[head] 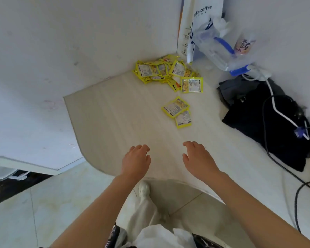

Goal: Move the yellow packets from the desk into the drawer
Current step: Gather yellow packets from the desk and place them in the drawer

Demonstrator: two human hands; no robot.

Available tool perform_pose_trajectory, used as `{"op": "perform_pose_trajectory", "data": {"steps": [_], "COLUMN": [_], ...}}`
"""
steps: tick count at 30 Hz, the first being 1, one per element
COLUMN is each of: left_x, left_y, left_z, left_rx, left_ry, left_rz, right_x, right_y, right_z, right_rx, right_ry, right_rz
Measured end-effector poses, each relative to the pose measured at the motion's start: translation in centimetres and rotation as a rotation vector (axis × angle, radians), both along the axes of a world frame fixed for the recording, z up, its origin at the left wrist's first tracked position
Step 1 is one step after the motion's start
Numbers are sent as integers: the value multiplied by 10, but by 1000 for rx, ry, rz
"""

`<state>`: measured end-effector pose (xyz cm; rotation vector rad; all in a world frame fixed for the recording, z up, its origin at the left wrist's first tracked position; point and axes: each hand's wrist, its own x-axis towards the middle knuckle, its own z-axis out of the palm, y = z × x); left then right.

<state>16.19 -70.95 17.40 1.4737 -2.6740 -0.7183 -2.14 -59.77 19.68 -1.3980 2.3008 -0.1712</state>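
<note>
Yellow packets lie on the pale desk (115, 122) in two lots: a heap (166, 73) pushed into the far corner where the white walls meet, and a pair (177, 111) nearer to us, one overlapping the other, well apart from our hands. One packet (191, 85) sits at the heap's near edge, flat and label up. We cannot count the heap, since its packets overlap and hide each other.

We see no drawer from here.

Behind the heap a white paper bag (200, 18) stands against the wall; its print reads "coffee", with the word before it partly cut off, and its top runs out of the picture. What it holds we cannot tell. Beside it a clear plastic bag (220, 49) leans over, with something blue and a printed cup blurred inside. To the right lies a black bag (268, 122), crossed by a white cable (279, 111) and a black cable (276, 158); its right end is hard to make out.

Our left hand (135, 161) and right hand (198, 158) hover over the desk's near edge, palms down, fingers loosely curled, holding nothing and touching no packet. Below them we see pale trousers, a white shoe and tiled floor (61, 203).
</note>
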Motion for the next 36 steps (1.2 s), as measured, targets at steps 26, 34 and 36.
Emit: {"op": "perform_pose_trajectory", "data": {"steps": [26, 34, 36], "left_x": [-195, -205, -197], "left_y": [-129, -135, -139], "left_z": [-32, -63, -65], "left_rx": [62, -47, -62], "left_ry": [-132, -229, -248], "left_rz": [-351, -406, -398], "right_x": [-115, -127, -126], "right_y": [-149, -170, -172], "right_z": [-48, -61, -62], "right_rx": [183, 235, 231], "right_ry": [-171, -114, -108], "right_rz": [-401, -369, -365]}}
